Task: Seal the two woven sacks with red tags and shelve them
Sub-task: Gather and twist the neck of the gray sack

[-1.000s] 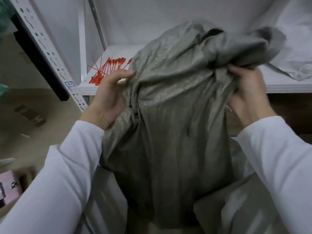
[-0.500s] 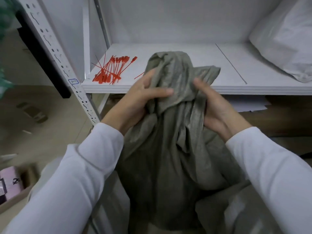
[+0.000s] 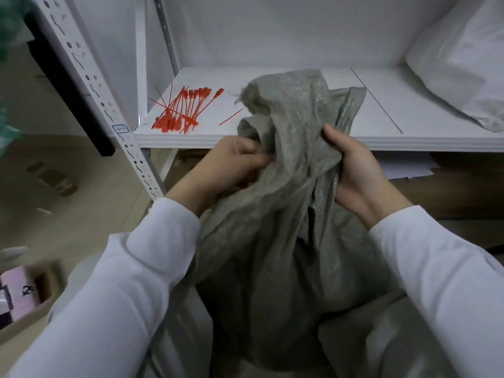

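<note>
A grey-green woven sack (image 3: 275, 241) stands in front of me, its loose top bunched up just before the shelf edge. My left hand (image 3: 231, 165) pinches the gathered cloth on the left side of the neck. My right hand (image 3: 354, 170) grips the right side of the neck. A pile of red tags (image 3: 182, 110) lies on the white shelf (image 3: 272, 139) at its left end, with one loose tag beside it. A second pale sack (image 3: 461, 66) lies on the shelf at the far right.
A perforated white upright (image 3: 109, 113) stands left of the shelf. More grey sack cloth (image 3: 381, 336) lies at the bottom right. A cardboard box with a pink item (image 3: 24, 298) sits on the floor at the lower left. White sheets (image 3: 409, 169) lie under the shelf.
The sack's wide open top has been gathered into a narrow bunch and lowered below the shelf. Both hands moved inward to the neck.
</note>
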A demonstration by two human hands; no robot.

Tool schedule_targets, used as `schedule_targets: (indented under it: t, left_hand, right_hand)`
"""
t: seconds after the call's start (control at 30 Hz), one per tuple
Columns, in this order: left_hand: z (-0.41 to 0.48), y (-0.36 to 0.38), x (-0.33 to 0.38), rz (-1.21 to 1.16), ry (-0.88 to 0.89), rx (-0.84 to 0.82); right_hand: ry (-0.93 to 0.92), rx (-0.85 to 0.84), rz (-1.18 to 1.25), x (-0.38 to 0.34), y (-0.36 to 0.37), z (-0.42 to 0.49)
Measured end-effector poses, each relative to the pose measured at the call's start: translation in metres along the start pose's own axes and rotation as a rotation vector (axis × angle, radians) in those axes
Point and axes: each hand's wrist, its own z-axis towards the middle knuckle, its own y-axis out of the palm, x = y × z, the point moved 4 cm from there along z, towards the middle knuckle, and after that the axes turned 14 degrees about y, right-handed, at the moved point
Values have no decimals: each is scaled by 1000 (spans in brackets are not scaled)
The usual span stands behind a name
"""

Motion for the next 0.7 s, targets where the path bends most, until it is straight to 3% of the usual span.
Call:
schedule_targets:
  t: [0.07,0.17,0.23,0.3,0.4,0.47,0.6,0.7]
  left_hand:
    - [3,-16,-1,9,80,266]
    - [1,-51,-6,-179,106,735]
    - [-1,-74,-13,-154,122,904]
    - [-3,-86,-16,-190,138,971]
    - [4,-78,-15,-470,151,855]
    - [9,-60,-7,-602,140,710]
    - [13,-34,0,-615,111,460]
    - [14,-20,1,-526,128,326]
  right_hand:
    - [-33,121,-2,-2,-6,3]
    - [-135,362,101,-13,-30,9]
    - [-262,511,149,-24,-50,9]
    - [-346,542,194,-34,-63,8]
    - [-303,412,221,-39,-66,9]
    - [-186,264,88,-31,-48,7]
    - [-58,32,-153,-4,-2,0]
    - [-99,63,-367,8,8,0]
